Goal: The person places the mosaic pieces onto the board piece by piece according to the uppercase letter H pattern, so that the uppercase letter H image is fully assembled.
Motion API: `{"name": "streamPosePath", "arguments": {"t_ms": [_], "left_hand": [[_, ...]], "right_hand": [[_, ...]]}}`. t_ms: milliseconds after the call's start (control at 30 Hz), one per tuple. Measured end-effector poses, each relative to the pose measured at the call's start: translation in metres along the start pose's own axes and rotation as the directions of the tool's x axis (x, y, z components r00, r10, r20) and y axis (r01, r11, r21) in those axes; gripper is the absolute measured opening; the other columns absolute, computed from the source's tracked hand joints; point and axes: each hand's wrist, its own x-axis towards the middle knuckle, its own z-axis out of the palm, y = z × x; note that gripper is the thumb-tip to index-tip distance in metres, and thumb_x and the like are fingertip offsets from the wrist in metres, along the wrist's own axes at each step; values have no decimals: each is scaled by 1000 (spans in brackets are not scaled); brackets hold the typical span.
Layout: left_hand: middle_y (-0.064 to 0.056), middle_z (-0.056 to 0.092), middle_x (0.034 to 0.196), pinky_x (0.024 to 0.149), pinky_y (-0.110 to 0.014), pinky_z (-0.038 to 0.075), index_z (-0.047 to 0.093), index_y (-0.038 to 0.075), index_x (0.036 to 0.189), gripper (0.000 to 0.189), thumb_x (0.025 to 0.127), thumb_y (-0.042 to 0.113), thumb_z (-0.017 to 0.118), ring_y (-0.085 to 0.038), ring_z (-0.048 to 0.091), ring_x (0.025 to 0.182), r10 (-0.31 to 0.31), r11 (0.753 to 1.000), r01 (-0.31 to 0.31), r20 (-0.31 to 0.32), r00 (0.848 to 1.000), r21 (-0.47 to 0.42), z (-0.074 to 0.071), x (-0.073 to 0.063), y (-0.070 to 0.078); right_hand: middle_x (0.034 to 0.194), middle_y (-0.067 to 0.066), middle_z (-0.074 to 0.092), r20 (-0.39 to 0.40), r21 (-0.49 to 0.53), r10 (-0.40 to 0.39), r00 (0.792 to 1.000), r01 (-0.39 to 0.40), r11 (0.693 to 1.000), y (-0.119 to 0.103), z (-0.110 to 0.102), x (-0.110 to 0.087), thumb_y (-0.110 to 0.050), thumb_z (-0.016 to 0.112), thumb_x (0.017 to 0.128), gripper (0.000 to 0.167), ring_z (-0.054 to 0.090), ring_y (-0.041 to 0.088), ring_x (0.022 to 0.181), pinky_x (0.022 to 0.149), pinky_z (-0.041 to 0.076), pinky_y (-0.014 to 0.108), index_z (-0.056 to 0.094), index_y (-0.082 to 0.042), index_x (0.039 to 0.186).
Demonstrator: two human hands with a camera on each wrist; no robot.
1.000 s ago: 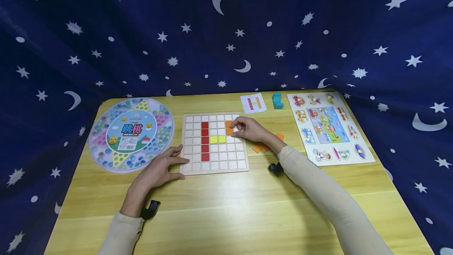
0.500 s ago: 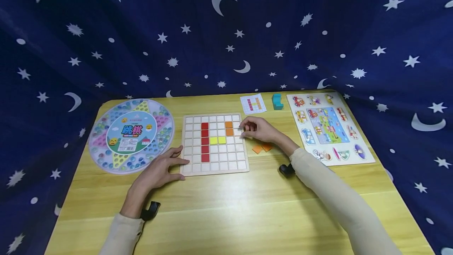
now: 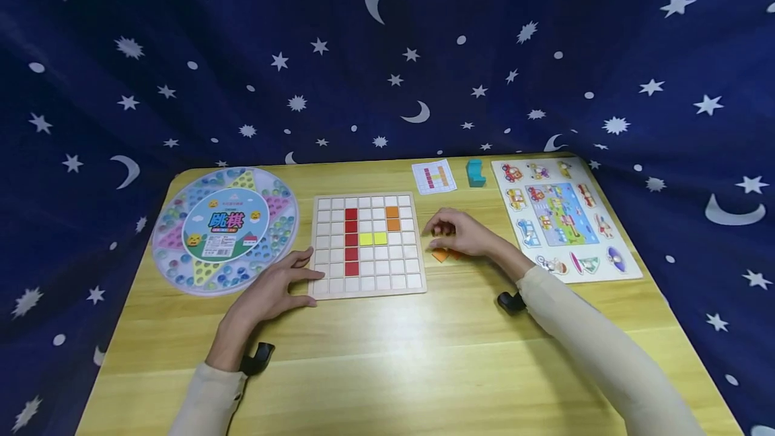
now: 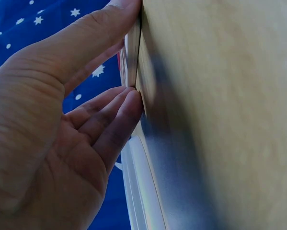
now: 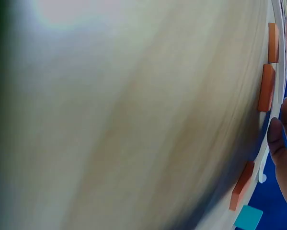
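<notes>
A wooden grid board (image 3: pixel 381 281) lies flat on the table, with a column of red squares (image 3: pixel 352 239), two yellow squares (image 3: pixel 373 239) and two orange squares (image 3: pixel 393 219) set in it. My left hand (image 3: pixel 275 291) rests at the board's left edge, fingers fairly straight; the left wrist view shows fingertips against the board's side (image 4: pixel 132 57). My right hand (image 3: pixel 463 233) hovers right of the board, fingers loosely bent, over loose orange tiles (image 3: pixel 440 256) that it partly hides. The right wrist view shows several orange tiles (image 5: pixel 266 88) below the thumb (image 5: pixel 276 136) and nothing pinched.
A round marble checkers set (image 3: pixel 225 231) stands left of the board. Behind it lie a small pattern card (image 3: pixel 434 176) and a teal block (image 3: pixel 475 173). A picture puzzle board (image 3: pixel 566 217) is at the right. A starry cloth (image 3: pixel 387 52) hangs behind the table.
My right hand has drawn back from the orange squares on the board, moving right and toward me to the loose orange tiles. The left hand has stayed in place.
</notes>
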Motion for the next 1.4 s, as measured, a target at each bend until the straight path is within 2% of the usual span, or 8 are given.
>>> {"name": "streamPosePath", "arguments": {"t_ms": [133,467,700,867,1067,1400], "left_hand": [[-10,42,153,108,-56,38,72,23,120,49,75,34,85,-35,40,139,0,1000,0,4,1000,-6,1,0,0],[-10,42,153,108,-56,38,71,24,120,48,75,34,85,-35,40,139,-4,1000,4,0,1000,-4,3,0,-1],[-10,43,152,108,-56,38,72,24,120,48,75,34,84,-35,41,139,-5,1000,5,-1,1000,-7,3,0,-1],[-10,43,153,108,-57,38,71,24,120,48,75,34,84,-35,40,139,-6,1000,6,0,1000,-5,2,0,-1],[-9,44,152,107,-56,39,72,24,120,48,75,34,85,-34,42,139,6,1000,-6,-11,1000,3,1,0,-1],[-10,43,152,108,-56,38,71,23,121,49,75,33,84,-35,41,139,2,1000,-2,-4,1000,4,1,1,0]], "right_hand": [[92,9,62,12,-43,-41,999,41,998,5,-1,-8,-17,81,81,28,51,23,85,75,43,33,70,-8,105],[95,-3,60,103,-142,-48,994,62,988,14,-3,-16,-26,81,81,27,47,17,92,85,35,35,70,-19,105],[99,-2,60,147,-135,-81,986,102,986,13,-7,-17,-24,83,78,33,46,17,95,86,36,36,70,-17,107],[100,-2,60,169,-127,-69,983,91,988,14,-8,-17,-25,83,77,34,46,16,97,88,36,36,69,-18,108],[102,-1,60,185,-149,-92,978,121,981,15,-8,-15,-26,83,78,34,45,15,99,90,35,37,68,-17,107],[101,-5,57,191,-179,-64,980,99,979,17,-7,-14,-26,82,80,31,43,13,99,92,33,37,67,-21,107]]}}
